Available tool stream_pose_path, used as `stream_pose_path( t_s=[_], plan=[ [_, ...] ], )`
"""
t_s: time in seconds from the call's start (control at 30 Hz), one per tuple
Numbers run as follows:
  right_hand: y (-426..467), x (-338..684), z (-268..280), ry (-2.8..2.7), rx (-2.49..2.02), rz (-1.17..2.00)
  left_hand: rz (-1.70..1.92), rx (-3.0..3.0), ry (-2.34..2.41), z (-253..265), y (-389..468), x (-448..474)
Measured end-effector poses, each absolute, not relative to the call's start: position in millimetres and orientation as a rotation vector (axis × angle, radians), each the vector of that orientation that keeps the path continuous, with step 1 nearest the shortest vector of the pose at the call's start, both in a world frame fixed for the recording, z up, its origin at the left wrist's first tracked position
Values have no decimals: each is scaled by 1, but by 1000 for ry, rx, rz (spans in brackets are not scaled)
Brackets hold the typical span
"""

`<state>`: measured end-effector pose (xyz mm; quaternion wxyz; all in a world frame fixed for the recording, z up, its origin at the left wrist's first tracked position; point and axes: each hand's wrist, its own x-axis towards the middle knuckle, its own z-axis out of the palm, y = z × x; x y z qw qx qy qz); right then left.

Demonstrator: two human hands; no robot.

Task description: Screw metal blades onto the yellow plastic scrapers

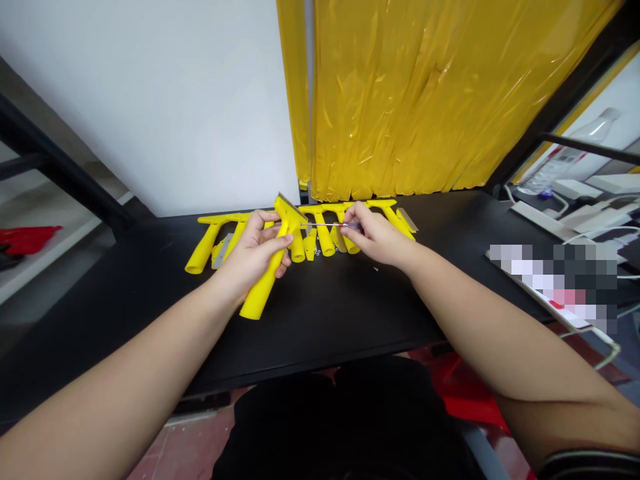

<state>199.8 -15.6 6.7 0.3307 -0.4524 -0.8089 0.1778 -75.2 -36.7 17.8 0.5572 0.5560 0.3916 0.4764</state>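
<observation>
My left hand (263,250) is wrapped round a yellow scraper (267,283), its hollow handle pointing down toward me and its wide head tilted up with a metal blade edge. In my right hand (367,233) is a screwdriver (350,227), pinched by its handle. The thin metal shaft runs left, and its tip meets or nearly meets the scraper head; the exact contact is too small to tell. Behind my hands, several more yellow scrapers (325,233) lie in a row, with loose yellow plates and metal blades (407,220) among them.
The black tabletop (320,320) carries a tiny screw-like piece (376,269) near my right wrist. A white panel (175,100) and yellow plastic wrapping (425,100) stand along the back. At right are a clear bottle (570,153), white boxes and cables. A red stool (465,393) is below.
</observation>
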Motion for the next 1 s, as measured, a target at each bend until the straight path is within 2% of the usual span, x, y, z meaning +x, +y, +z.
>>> stream_pose_path(
  t_s=[0.17, 0.33, 0.5, 0.67, 0.83, 1.0],
  plan=[
    [-14, 200, 9, -2030, -1297, 474, 1106, 1369, 851, 21, -41, -74],
    [-16, 203, 9, -2080, -1153, 577, 1130, 1378, 878, 19, -40, -73],
    [-13, 202, 9, -1999, -1286, 485, 1137, 1410, 869, 18, -39, -73],
    [-15, 200, 9, -2062, -1231, 618, 1144, 1402, 879, 17, -38, -74],
    [-13, 203, 10, -2028, -1290, 488, 1113, 1424, 848, 17, -39, -75],
    [-16, 201, 10, -2051, -1244, 610, 1115, 1413, 837, 17, -37, -76]
  ],
)
